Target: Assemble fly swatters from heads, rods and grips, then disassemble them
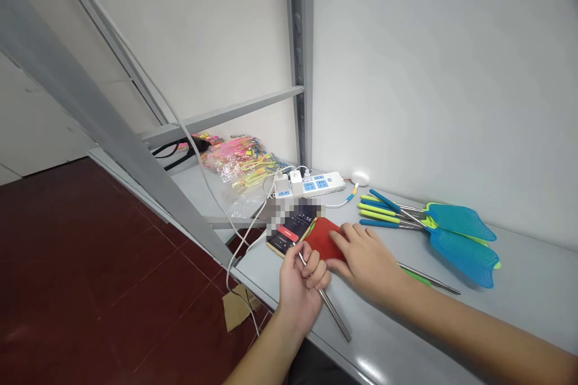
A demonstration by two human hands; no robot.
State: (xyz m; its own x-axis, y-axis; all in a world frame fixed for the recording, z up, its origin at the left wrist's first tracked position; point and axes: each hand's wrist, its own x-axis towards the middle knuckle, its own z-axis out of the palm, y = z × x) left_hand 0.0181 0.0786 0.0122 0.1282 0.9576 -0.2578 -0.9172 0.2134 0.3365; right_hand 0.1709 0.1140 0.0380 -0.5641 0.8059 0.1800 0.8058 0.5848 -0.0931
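The left hand (303, 277) is closing its fingers around a thin metal rod (335, 314), which is slanting down over the front of the grey shelf (388, 346), its upper end poking out near the thumb. The right hand (368, 255) is resting its bent fingers on a red mesh piece (321, 239) (whether it is pinching the mesh or only pressing it, I cannot tell). That mesh is lying on the shelf just ahead of both hands, beside a phone (289, 233), and a bit of green is showing at its far edge.

The phone's screen is glowing with a red button, though blurred squares are covering part of it. Behind it, a white power strip (335, 182) is carrying several white plugs (295, 180), and a round white device (360, 178) is sitting near its right end. To the right, a pile of fly swatters (456, 237) is lying with blue and lime heads pointing away to the right. Beyond the right forearm, a second metal rod (445, 286) and a green handle (418, 277) are peeking out.

At the back left, clear plastic bags (239, 159) are holding pink and yellow items. A white cable (203, 171) is hanging past the grey upright, and a piece of cardboard (236, 308) is lying on the dark red floor (149, 289)
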